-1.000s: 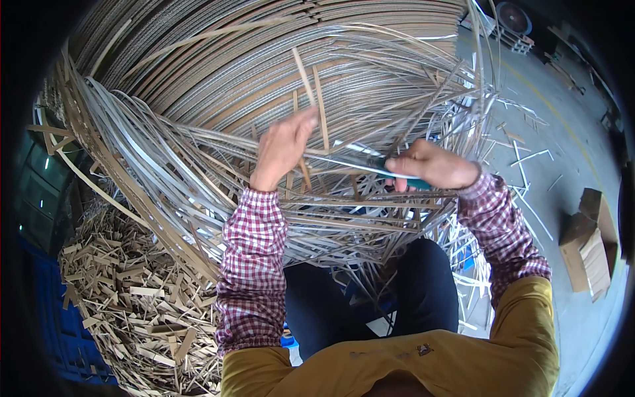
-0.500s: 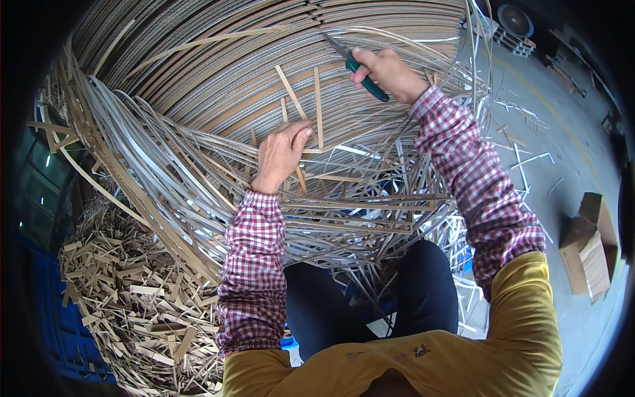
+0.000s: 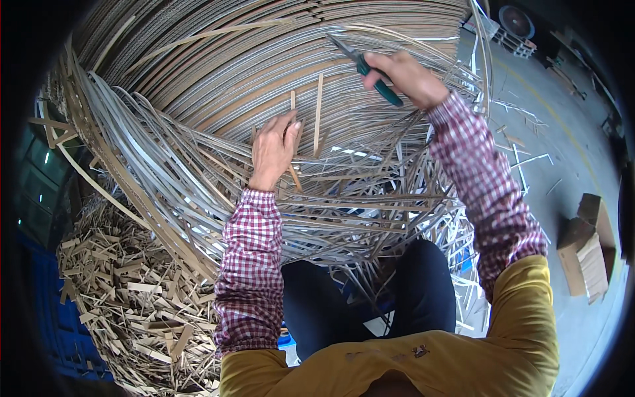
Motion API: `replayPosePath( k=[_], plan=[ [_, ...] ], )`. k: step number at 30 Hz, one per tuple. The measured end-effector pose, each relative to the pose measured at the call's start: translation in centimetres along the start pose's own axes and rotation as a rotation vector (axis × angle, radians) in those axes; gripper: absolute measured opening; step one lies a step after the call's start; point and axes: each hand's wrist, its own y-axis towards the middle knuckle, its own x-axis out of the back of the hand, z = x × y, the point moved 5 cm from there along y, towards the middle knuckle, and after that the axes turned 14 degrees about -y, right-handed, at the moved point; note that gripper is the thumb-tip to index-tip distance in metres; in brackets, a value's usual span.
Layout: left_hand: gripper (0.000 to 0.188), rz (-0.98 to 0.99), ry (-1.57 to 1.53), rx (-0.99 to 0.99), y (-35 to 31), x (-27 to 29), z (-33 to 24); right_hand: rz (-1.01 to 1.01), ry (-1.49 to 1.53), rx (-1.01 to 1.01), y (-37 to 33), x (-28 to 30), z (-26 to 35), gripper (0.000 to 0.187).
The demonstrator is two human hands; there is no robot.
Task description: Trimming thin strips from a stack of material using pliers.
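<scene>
My right hand (image 3: 410, 76) is wrapped round green-handled snips (image 3: 387, 91). Their pointed metal blades aim up and left over the stacked corrugated cardboard (image 3: 251, 86). Lower and to the left, my left hand (image 3: 272, 149) has its fingers curled at the near edge of the stack. A narrow cardboard strip (image 3: 293, 99) rises just above its fingertips. What lies under those fingers is partly hidden, and I cannot make out what they grip. Another cardboard strip (image 3: 319, 109) stands upright to the right of that hand, apart from it.
Long thin pale strips (image 3: 142, 145) droop in a tangle round the stack's left and front. At lower left lies a heap of short cardboard scraps (image 3: 142, 298). An opened cardboard box (image 3: 585, 255) sits on the grey floor at right, and a fan (image 3: 516, 22) stands at the back.
My right hand and the snips have shifted a little right and down. My left hand has moved slightly left and up. A slanted strip above its fingers no longer shows there.
</scene>
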Motion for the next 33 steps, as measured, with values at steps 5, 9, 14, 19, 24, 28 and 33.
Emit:
replayPosePath(
  k=[5,9,14,19,24,28,33],
  plan=[
    [0.030,-0.028,-0.012,-0.020,-0.3,0.1,0.4,0.016,0.086,-0.048,2.9,-1.0,0.9,0.053],
    [0.027,-0.107,-0.023,-0.066,-0.6,1.1,0.1,-0.038,0.290,-0.077,2.7,-3.0,1.5,0.050],
    [0.030,-0.353,-0.052,-0.481,-1.9,3.7,-6.3,-0.167,-0.089,-0.014,-2.8,-6.9,-0.9,0.052],
    [0.028,-0.181,-0.156,-0.503,-1.0,1.9,-9.4,0.216,0.201,0.070,-12.7,-10.4,-2.2,0.043],
    [0.025,0.151,-0.158,-0.095,-0.4,-1.2,-1.3,0.205,0.116,0.128,-8.2,-2.9,-0.3,0.045],
    [0.025,0.161,-0.102,-0.086,-0.5,-1.8,-1.0,0.177,0.401,-0.102,-0.3,-0.1,-0.2,0.048],
    [0.025,0.164,-0.044,-0.106,-1.0,-1.6,-0.3,0.177,0.533,-0.212,2.4,-1.0,-0.2,0.046]
  ],
)
